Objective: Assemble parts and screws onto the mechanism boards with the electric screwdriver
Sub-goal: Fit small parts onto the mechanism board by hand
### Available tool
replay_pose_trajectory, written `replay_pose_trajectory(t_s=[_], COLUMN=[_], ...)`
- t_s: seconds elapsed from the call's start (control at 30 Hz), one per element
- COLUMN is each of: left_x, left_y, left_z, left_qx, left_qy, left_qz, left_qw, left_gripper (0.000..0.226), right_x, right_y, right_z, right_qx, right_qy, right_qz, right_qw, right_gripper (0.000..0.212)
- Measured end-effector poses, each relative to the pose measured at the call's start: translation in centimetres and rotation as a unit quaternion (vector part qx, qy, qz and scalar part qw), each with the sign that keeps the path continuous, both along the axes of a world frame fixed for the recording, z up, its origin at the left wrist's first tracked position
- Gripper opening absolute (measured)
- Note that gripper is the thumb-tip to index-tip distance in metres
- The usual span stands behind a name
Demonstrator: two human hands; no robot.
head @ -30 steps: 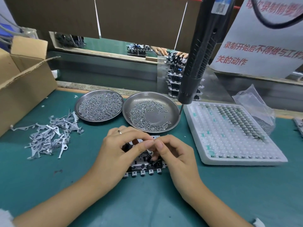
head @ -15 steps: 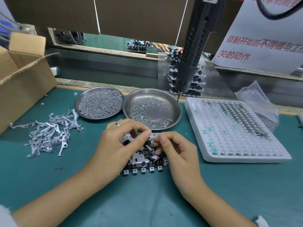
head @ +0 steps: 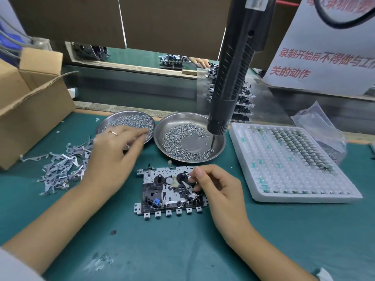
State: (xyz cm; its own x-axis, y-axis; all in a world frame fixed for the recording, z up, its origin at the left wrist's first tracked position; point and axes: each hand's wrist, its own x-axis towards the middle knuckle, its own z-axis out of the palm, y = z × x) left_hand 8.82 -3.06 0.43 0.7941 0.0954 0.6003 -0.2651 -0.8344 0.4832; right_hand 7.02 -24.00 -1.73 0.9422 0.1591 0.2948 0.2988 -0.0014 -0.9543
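Head view, looking down at a green table (head: 182, 250). Mechanism board (head: 170, 192) lying flat near the middle, just in front of two round metal dishes. Right hand (head: 219, 191) over the right end of the board, fingers curled, thumb and pointer tips down on a small silver lever part (head: 187, 186) sitting on the board. Looks like a pinch on that part, fingertips touching it. Rest of the board open to see, left of those fingers: two black round hubs, a small blue piece, a row of little square tabs along the near edge.

Left hand (head: 113, 151) well away from the board, reaching up and left to the left dish of screws (head: 126, 123). Fingers (head: 140, 134) stretched out low over the screw pile, tips blurred, so cannot tell if a screw is caught between them. Gold ring on one finger.

Right dish of screws (head: 189, 136) just behind the board. Electric screwdriver (head: 233, 78) hanging down above it, tip over the dish, no hand on it. Pile of grey metal parts (head: 60, 169) left of the left hand. Cardboard box (head: 26, 110) far left. White foam tray (head: 288, 165) with rows of small parts to the right, not touching the board. Clear plastic bag (head: 316, 126) behind the tray.
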Motion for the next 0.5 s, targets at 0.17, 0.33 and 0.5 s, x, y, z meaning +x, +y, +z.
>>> replay_pose_trajectory(t_s=[0.17, 0.33, 0.5], left_x=[-3.0, -3.3, -3.2], left_y=[-4.6, -5.3, -5.2], left_z=[-0.2, -0.4, -0.5], left_qx=[-0.058, -0.164, -0.187], left_qy=[0.025, -0.008, 0.025], left_qz=[-0.256, -0.269, -0.255], left_qw=[0.965, 0.949, 0.948], left_gripper=[0.024, 0.020, 0.008], right_x=[0.0, -0.1, 0.1], right_y=[-0.1, -0.2, -0.3], right_z=[0.0, 0.1, 0.1], right_qx=[-0.027, -0.034, -0.042], right_qy=[-0.047, -0.073, -0.061], right_qz=[0.034, 0.052, 0.059], right_qw=[0.998, 0.995, 0.996], right_gripper=[0.014, 0.019, 0.017])
